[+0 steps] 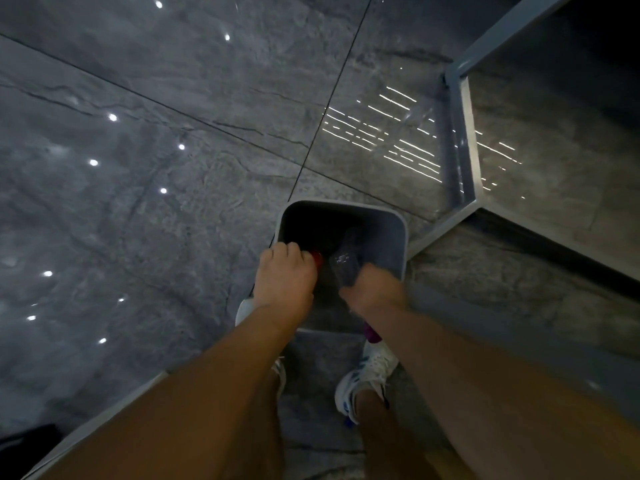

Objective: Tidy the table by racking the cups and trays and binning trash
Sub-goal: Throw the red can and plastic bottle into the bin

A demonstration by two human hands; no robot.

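Note:
A grey square bin stands on the floor right in front of my feet. My left hand hovers over its left rim, closed around something with a red end; the rest of that item is hidden by my fingers. My right hand is over the bin's right side, gripping a crumpled clear plastic bottle that points down into the bin. A purple piece shows under my right wrist. The inside of the bin is dark.
Glossy grey marble floor tiles spread to the left and ahead. A grey metal frame with a stone-look panel rises at the right, close to the bin. My white sneakers stand just behind the bin. A pale edge runs at lower left.

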